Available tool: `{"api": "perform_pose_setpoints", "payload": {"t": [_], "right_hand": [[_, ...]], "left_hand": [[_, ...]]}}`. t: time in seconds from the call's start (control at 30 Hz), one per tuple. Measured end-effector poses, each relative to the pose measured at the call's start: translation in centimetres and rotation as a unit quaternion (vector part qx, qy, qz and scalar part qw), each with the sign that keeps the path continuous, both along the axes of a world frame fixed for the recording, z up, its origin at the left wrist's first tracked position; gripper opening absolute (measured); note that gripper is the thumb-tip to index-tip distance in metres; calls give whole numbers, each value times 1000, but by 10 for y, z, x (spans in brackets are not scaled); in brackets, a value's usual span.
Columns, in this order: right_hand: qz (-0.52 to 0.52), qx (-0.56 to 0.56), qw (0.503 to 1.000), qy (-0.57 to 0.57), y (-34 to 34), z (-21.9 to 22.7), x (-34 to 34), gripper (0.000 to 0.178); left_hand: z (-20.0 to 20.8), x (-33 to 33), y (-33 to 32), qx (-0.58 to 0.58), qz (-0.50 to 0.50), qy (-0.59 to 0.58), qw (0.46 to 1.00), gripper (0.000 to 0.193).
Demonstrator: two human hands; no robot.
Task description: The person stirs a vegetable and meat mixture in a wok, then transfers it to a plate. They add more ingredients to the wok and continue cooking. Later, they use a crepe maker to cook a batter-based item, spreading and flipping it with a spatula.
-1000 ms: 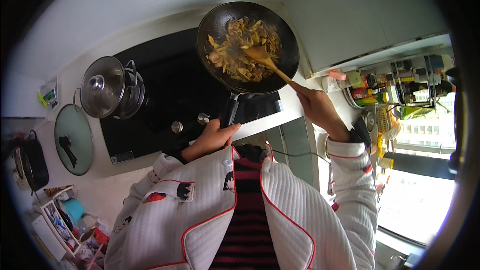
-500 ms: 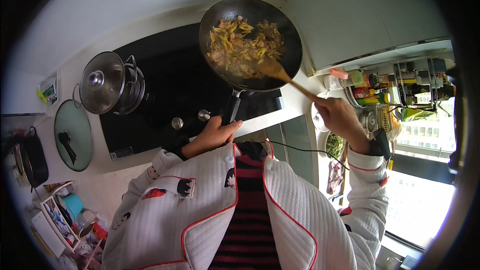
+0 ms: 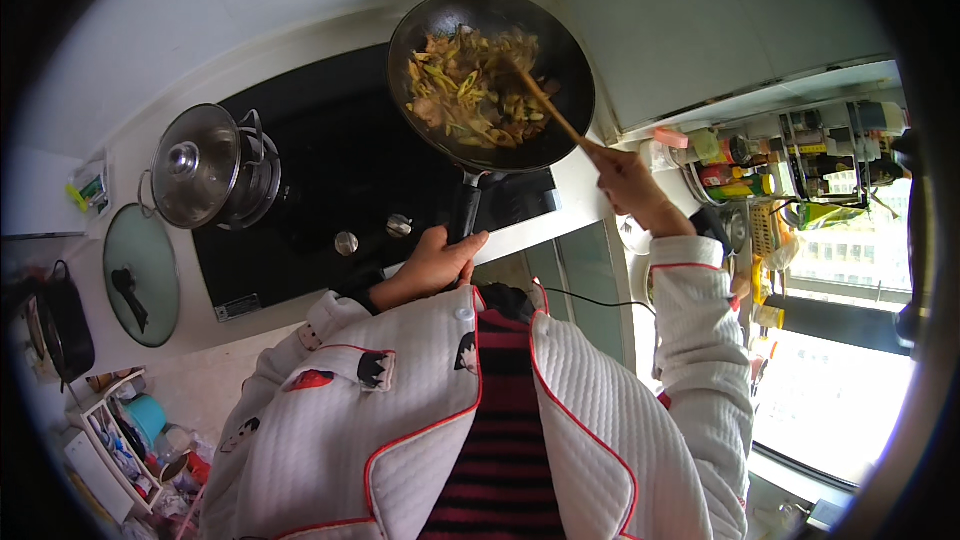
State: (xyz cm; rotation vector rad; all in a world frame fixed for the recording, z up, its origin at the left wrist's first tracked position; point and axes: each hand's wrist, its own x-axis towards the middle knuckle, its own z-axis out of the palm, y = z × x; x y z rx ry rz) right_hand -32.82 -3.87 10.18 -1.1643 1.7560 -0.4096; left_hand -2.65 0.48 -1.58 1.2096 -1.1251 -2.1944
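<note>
A dark wok (image 3: 567, 128) stands on the right side of the black cooktop (image 3: 300, 150), its handle pointing toward me. In it lies a mix of browned pieces and yellow-green strips (image 3: 455, 90). My left hand (image 3: 432, 262) is closed round the end of the wok's black handle (image 3: 468, 206). My right hand (image 3: 630, 183) grips a wooden spatula (image 3: 555, 112) by its handle, right of the wok. The spatula's head is in among the food and partly hidden by it.
A steel pot with a glass lid (image 3: 198, 165) stands on the cooktop's left side. Left of that, a large glass lid (image 3: 140, 275) lies on the counter. Bottles (image 3: 735, 180) and a rack crowd the right side by the window. Two knobs (image 3: 398, 226) face me.
My right hand has moved left and up, pushing the spatula deeper into the wok. The food has shifted, with more dark pan bottom showing at right. My left hand stays on the handle.
</note>
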Motion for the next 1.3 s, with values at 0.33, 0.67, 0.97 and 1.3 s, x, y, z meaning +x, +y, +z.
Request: {"api": "perform_pose_setpoints", "payload": {"t": [0.33,0.67,0.97,1.3], "right_hand": [[426,-95,844,312,-12,113,-62,34],[197,-166,958,126,-31,-26,43,32],[83,-230,947,208,-33,-11,25,31],[259,-249,845,396,2,-8,-7,38]], "left_hand": [[5,5,0,8,-5,14,1000,45],[2,4,1,-11,-13,3,1000,41],[5,6,-3,-17,-33,-2,999,38],[-6,6,3,-14,-17,42,999,43]]}}
